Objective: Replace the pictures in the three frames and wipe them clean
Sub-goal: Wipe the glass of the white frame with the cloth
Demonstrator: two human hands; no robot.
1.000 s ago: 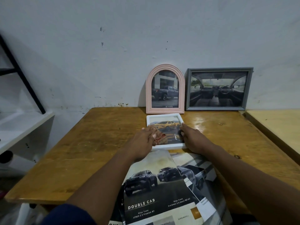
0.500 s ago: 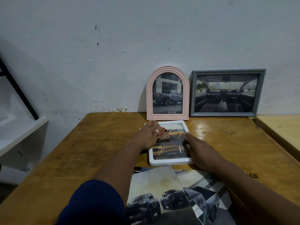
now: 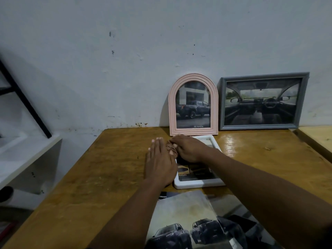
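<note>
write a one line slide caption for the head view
Both hands over a white frame lying flat on the wooden table, a small cloth between them, two frames leaning behind.

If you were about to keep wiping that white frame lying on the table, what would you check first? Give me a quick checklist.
1. White frame lies flat on the table: ok.
2. Cloth is within reach, bunched between the two hands at the frame's left edge: ok.
3. Which hand actually grips the cloth: cannot tell.
4. Left hand lies flat beside the frame, steadying it: ok.
5. Right hand is off the glass: not ok, it covers the upper half.
6. Pink arched frame stands clear: not ok, it leans just behind the fingers.
</note>
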